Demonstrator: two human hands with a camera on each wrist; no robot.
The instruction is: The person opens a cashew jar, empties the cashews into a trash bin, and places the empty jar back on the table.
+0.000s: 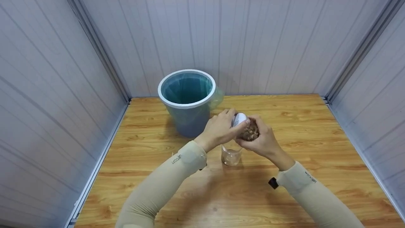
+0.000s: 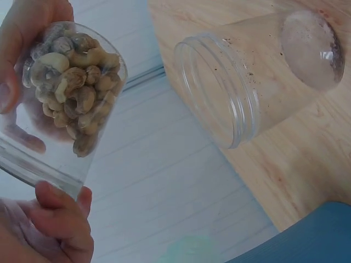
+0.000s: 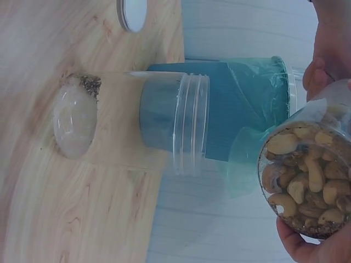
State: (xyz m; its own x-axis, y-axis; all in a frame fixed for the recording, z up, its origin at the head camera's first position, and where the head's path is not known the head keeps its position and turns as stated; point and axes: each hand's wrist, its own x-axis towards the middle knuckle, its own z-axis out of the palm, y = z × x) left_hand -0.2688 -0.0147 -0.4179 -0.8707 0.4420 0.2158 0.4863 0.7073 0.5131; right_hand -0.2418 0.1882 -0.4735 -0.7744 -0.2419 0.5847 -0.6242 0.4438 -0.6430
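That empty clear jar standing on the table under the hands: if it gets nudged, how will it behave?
The empty plastic jar probably slides or tips easily: it holds only crumbs and looks thin-walled, so likely light. Knocked over, its round body would likely roll on the smooth wooden table. It stands open-mouthed with no lid, so its rim may flex if squeezed.

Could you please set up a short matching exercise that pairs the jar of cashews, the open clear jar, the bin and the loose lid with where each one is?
Things:
1. jar of cashews
2. empty clear jar
3. bin
4. loose lid

Places or states:
A. lies flat on the wooden table
B. lined with a green bag, at the back by the wall
C. held between left hand and right hand
D. stands open on the table under the hands

Pairs: 1-C, 2-D, 3-B, 4-A
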